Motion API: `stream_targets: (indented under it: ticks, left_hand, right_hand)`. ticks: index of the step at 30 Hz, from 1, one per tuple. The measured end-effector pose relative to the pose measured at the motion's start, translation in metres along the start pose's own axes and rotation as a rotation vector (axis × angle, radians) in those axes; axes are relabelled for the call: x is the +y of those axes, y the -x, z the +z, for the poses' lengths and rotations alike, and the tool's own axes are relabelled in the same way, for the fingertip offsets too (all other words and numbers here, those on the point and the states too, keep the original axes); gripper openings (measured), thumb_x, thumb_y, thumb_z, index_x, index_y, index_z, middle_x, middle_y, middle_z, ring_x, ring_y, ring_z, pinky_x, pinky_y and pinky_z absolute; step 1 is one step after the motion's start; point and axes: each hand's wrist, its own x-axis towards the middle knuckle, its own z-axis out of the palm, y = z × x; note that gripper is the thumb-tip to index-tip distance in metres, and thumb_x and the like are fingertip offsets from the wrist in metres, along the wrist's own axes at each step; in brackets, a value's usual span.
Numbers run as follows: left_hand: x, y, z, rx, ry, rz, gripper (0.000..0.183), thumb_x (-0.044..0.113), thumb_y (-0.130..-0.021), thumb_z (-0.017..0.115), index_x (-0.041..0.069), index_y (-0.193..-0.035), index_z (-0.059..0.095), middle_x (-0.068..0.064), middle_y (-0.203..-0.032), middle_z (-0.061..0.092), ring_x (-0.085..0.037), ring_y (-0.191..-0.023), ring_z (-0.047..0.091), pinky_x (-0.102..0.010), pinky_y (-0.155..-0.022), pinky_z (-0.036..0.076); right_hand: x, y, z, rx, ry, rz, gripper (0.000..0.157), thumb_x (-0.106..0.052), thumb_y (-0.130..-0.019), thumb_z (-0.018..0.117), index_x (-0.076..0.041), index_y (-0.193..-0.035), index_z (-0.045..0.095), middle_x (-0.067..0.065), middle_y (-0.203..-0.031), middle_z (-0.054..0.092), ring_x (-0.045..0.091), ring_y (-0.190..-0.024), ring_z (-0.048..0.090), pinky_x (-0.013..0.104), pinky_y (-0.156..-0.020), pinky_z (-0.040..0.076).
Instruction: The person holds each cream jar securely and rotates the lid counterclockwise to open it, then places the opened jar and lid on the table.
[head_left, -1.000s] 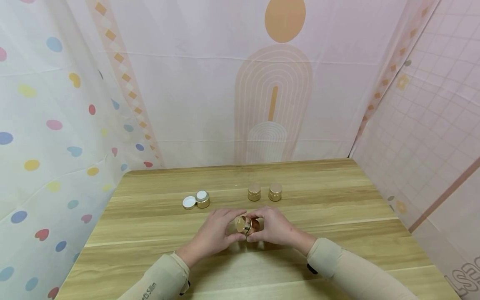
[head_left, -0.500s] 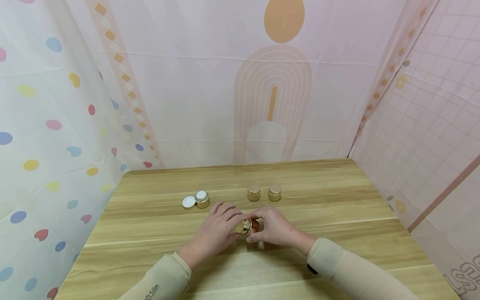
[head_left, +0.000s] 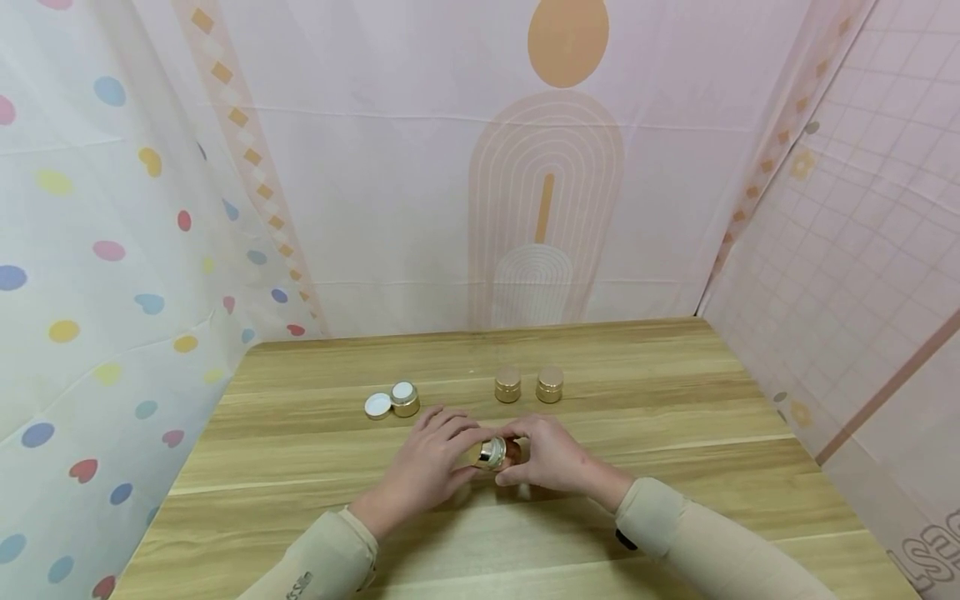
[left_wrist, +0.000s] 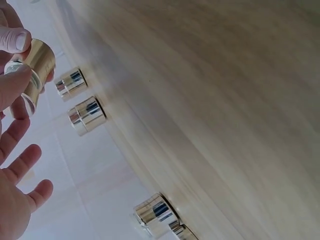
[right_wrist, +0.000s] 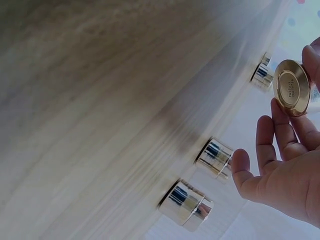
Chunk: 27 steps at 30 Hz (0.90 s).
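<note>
I have a wood-grain worktop (head_left: pixel 637 442) in my head view, running back to a pale rear cloth (head_left: pixel 375 192). Two closed gold jars stand upright toward its far side, apart from each other: a middle jar (head_left: pixel 507 387) and a right-hand jar (head_left: pixel 550 387). Farther left I see a white-topped gold jar (head_left: pixel 407 405) with a shallow lid (head_left: pixel 378 407) right beside it, white face up; I can't tell whether they touch. The rear cloth shows an orange oval (head_left: pixel 568 42) above a print of nested arches (head_left: pixel 506 179). To my left hangs a spotted white cloth (head_left: pixel 161 358), to my right a grid-printed cloth (head_left: pixel 877 200) with cut-off lettering (head_left: pixel 921 575).
</note>
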Motion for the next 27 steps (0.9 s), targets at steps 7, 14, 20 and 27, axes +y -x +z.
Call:
stream_targets:
  ticks: [7,14,20,27]
  left_hand:
    - [-0.0021,0.0036,-0.0004,0.014,0.034,-0.029,0.059,0.033,-0.077,0.096,0.022,-0.131,0.072,0.001,-0.125,0.076,-0.026,-0.125,0.066,-0.059,-0.114,0.048]
    - [-0.0015,0.0052,-0.0027,-0.010,0.055,-0.088,0.059,0.036,-0.081,0.094,0.020,-0.132,0.071,-0.001,-0.128,0.075,-0.027,-0.127,0.065,-0.058,-0.117,0.047]
    - [-0.0012,0.0065,-0.0030,0.012,0.092,-0.111,0.057,0.032,-0.080,0.095,0.018,-0.131,0.071,-0.004,-0.127,0.075,-0.029,-0.124,0.066,-0.059,-0.115,0.048]
    - [-0.0003,0.0075,-0.0024,0.069,0.112,-0.141,0.058,0.030,-0.078,0.096,0.016,-0.129,0.072,-0.005,-0.125,0.075,-0.030,-0.122,0.065,-0.057,-0.109,0.051]
  right_hand:
    - [0.0024,-0.0010,-0.0002,0.002,-0.040,0.023,0.057,-0.028,-0.079,0.097,-0.012,-0.129,0.076,0.003,-0.126,0.079,0.023,-0.121,0.070,0.052,-0.111,0.055]
    - [0.0049,-0.0007,0.0015,0.021,-0.076,0.041,0.055,-0.029,-0.079,0.097,-0.013,-0.128,0.076,-0.001,-0.121,0.078,0.018,-0.117,0.069,0.052,-0.110,0.055]
    - [0.0063,0.0015,0.0016,0.061,-0.090,0.051,0.061,-0.029,-0.078,0.098,-0.010,-0.130,0.074,0.001,-0.121,0.072,0.018,-0.114,0.066,0.054,-0.109,0.054]
    - [0.0075,0.0031,0.0012,0.085,-0.098,0.058,0.063,-0.030,-0.079,0.097,-0.008,-0.133,0.072,0.000,-0.122,0.073,0.016,-0.112,0.066,0.051,-0.108,0.055]
